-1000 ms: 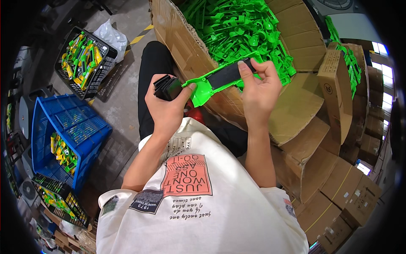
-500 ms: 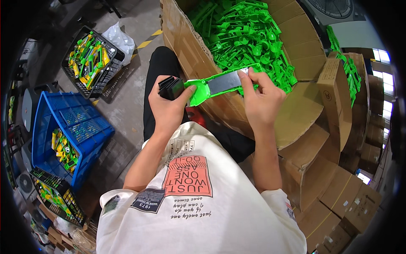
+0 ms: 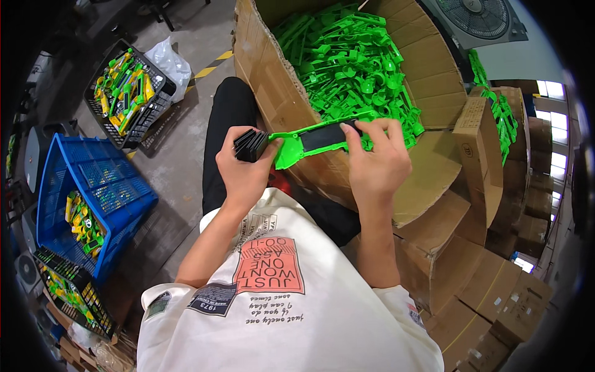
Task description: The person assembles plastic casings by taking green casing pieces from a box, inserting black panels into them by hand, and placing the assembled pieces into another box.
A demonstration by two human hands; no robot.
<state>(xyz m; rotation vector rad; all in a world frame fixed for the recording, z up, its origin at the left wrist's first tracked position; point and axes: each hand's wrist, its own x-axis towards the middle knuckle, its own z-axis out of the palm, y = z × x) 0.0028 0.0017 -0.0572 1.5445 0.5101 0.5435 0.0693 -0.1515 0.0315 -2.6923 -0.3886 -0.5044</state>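
Note:
My left hand (image 3: 242,175) is closed around a stack of thin black rectangular plates (image 3: 250,146). Its thumb also pinches the rounded end of a long bright green plastic shell (image 3: 287,154). Set in the shell's straight section lies a flat dark plate (image 3: 322,136). At the shell's other end, my right hand (image 3: 383,162) is closed on it, the thumb over the end of the dark plate and the fingers along the far rim. Both hands hold the shell level above my lap, by the edge of a big cardboard box (image 3: 273,62).
Heaps of green plastic parts (image 3: 353,68) fill the box. To the left stand a black crate (image 3: 162,87) and a blue crate (image 3: 118,186) with green and yellow pieces, plus another black crate (image 3: 68,263). Stacked cartons (image 3: 483,291) and a fan (image 3: 477,17) are on the right.
The dark plate looked silvery with glare and now appears black. My right hand and its end of the shell have moved slightly down and left. The left hand's grip stays the same.

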